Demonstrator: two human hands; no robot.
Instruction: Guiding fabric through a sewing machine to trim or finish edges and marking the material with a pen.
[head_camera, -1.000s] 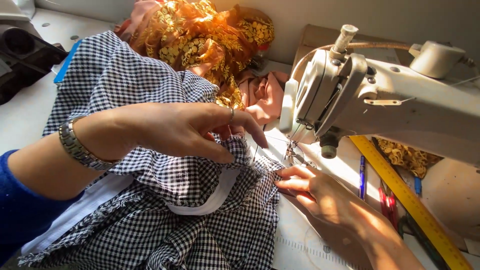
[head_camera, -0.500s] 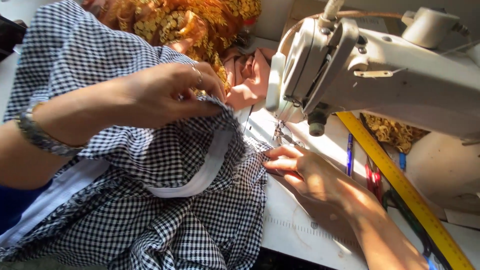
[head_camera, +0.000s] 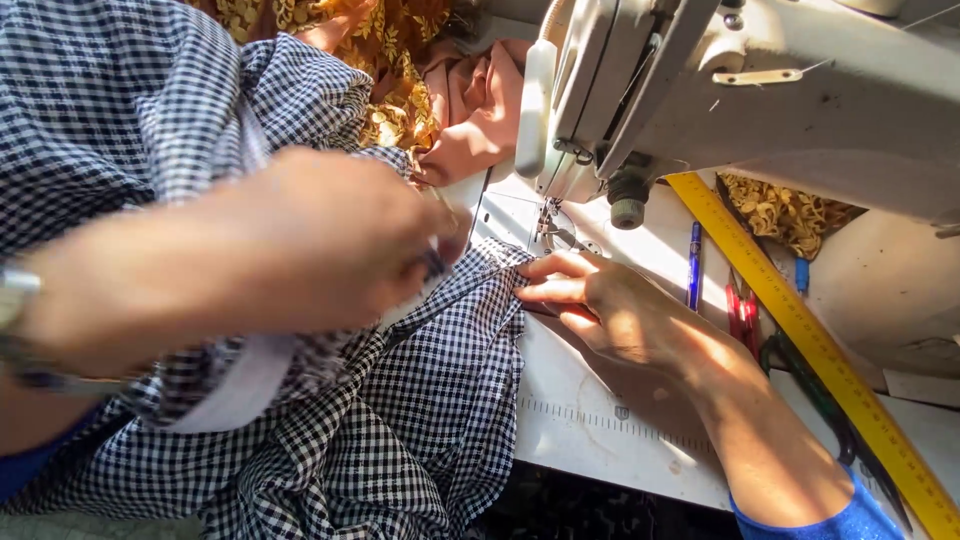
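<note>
A black-and-white checked garment (head_camera: 420, 400) with a white band (head_camera: 240, 385) lies across the sewing table. My left hand (head_camera: 330, 240) pinches a fold of the checked cloth and lifts it, close to the camera. My right hand (head_camera: 600, 305) presses flat on the cloth's edge just in front of the presser foot (head_camera: 555, 225) of the white sewing machine (head_camera: 760, 100). A metal watch (head_camera: 15, 320) is on my left wrist.
A yellow ruler (head_camera: 810, 340) lies diagonally on the table at the right, with a blue pen (head_camera: 693, 265) and red-handled snips (head_camera: 740, 315) beside it. Orange patterned fabric (head_camera: 380, 50) and peach cloth (head_camera: 480, 110) are piled behind the machine.
The view has moved in closer. My left hand has drawn the checked cloth toward the needle, and my right hand has slid up to the cloth's edge by the presser foot.
</note>
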